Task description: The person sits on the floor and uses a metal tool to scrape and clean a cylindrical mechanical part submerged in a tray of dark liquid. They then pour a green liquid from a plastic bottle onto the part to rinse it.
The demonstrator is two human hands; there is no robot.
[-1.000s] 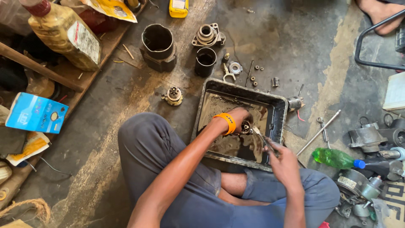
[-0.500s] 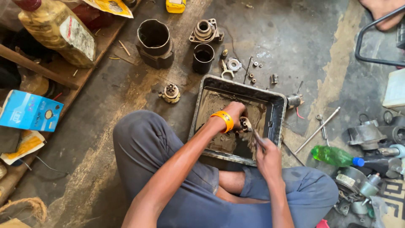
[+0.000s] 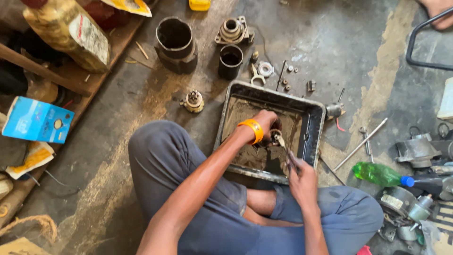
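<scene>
I sit cross-legged on the floor over a black rectangular tray (image 3: 311,118) holding dirty liquid and grime. My left hand (image 3: 265,123), with an orange band at the wrist, reaches into the tray and grips a small round metal part (image 3: 276,137) just above the liquid. My right hand (image 3: 302,179) is at the tray's near edge, closed around a thin brush-like tool (image 3: 285,151) whose tip touches the part.
Metal housings (image 3: 174,42), a dark cylinder (image 3: 230,60), a flanged casting (image 3: 233,30), a small geared piece (image 3: 193,100), washers and bolts lie beyond the tray. A long rod (image 3: 361,144), green bottle (image 3: 377,174) and motor parts lie right. A blue box (image 3: 37,120) sits left.
My right hand has slid a little left along the tray's near edge, and the tool has swung more upright against the part. My left hand stays in the tray.
</scene>
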